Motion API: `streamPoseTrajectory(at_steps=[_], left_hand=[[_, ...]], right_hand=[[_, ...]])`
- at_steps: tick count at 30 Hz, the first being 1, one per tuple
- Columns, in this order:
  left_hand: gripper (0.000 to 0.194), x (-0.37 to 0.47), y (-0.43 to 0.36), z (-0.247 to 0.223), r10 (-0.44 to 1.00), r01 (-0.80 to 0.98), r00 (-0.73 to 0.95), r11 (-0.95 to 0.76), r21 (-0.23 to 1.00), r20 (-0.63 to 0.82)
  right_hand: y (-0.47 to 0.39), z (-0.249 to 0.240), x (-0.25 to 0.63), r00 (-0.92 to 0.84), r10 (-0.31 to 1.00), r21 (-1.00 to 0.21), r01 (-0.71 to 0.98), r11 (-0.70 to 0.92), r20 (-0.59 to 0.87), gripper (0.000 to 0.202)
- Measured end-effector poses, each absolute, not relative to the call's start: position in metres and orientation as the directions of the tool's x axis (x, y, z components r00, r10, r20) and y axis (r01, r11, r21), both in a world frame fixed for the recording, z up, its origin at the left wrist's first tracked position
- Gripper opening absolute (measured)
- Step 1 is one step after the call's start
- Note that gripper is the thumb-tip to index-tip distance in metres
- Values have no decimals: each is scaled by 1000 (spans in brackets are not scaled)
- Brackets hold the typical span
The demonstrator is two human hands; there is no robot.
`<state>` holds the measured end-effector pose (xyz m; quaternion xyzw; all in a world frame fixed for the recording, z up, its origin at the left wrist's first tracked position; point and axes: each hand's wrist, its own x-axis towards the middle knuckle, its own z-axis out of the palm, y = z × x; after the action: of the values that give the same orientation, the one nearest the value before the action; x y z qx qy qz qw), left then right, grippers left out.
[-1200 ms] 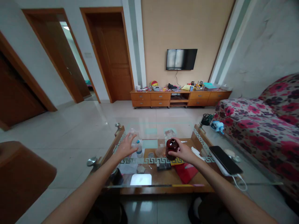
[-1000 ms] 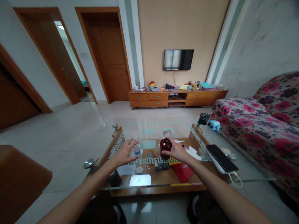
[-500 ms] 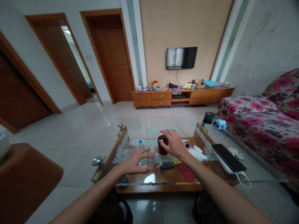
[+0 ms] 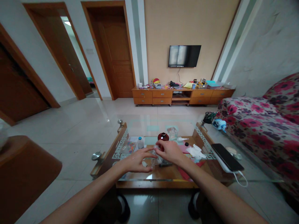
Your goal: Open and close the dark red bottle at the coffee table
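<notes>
1. Setting: a glass-topped coffee table (image 4: 140, 124) with a wooden frame and a lower wooden shelf stands on a pale tiled floor, directly before the person.
2. Left hand (image 4: 136, 161): extended over the near part of the glass, palm down, fingers spread and slightly curled. The fingertips rest on or just at a small clear plastic container (image 4: 153, 160). Whether the hand grips it cannot be told.
3. Right hand (image 4: 169, 151): just beside the left, fingers bent downward onto the same clear plastic container from the far side. The hold is partly hidden; a firm grasp cannot be confirmed.
4. Clear plastic container: lies on the glass between the two hands, near the table's front edge. Its contents are too blurred to identify.
5. Dark red jar (image 4: 163, 137): stands upright on the glass just beyond the right hand, apart from the fingers. Its top shows a pale spot; contents not visible.
6. Small bottle with a blue cap (image 4: 140, 142): upright, left of the jar, beyond the left hand. It appears clear or white; fill level cannot be told.
7. Other items on the table: crumpled white tissue (image 4: 196, 151) to the right of the hands; a black phone (image 4: 227, 157) lying on a white slab with a white cable, near the right edge.
8. Surroundings: a floral sofa (image 4: 261, 121) at right; a wooden TV cabinet (image 4: 182, 96) against the far wall, its top cluttered with small items, beneath a wall-mounted television (image 4: 184, 56).
</notes>
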<state>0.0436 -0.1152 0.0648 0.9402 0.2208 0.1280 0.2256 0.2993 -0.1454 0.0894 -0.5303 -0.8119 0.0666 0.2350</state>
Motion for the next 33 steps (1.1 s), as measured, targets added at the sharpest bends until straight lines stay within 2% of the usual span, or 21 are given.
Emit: streamPoseTrajectory(at_steps=[7,11,16,19,22,26,29,33], left_hand=[[65,52,-116,64,458,347,875,-818,459,155],[63,50,-111,55,452,336,879,-814,474,153],[62,49,-108,51,457,331,875,-805,493,159],[57,51,-110,53,449,320,880,-802,505,156],[55,52,-110,55,452,322,879,-800,507,155],[50,56,-109,56,448,321,881,-802,504,152],[48,59,-107,56,446,323,882,-805,498,149],[47,61,-106,56,457,335,877,-803,493,149]], right_hand=[[-148,91,294,-344,895,-364,825,433,284,19],[-150,107,297,-269,865,-412,793,448,423,18],[-147,127,324,-5,786,-527,739,419,618,20],[-139,128,355,203,727,-600,725,339,656,24],[-127,119,393,303,690,-615,746,258,657,26],[-114,92,438,333,751,-584,807,87,571,25],[-111,74,457,304,822,-462,885,-56,482,25],[-108,62,462,241,882,-314,943,-114,406,25]])
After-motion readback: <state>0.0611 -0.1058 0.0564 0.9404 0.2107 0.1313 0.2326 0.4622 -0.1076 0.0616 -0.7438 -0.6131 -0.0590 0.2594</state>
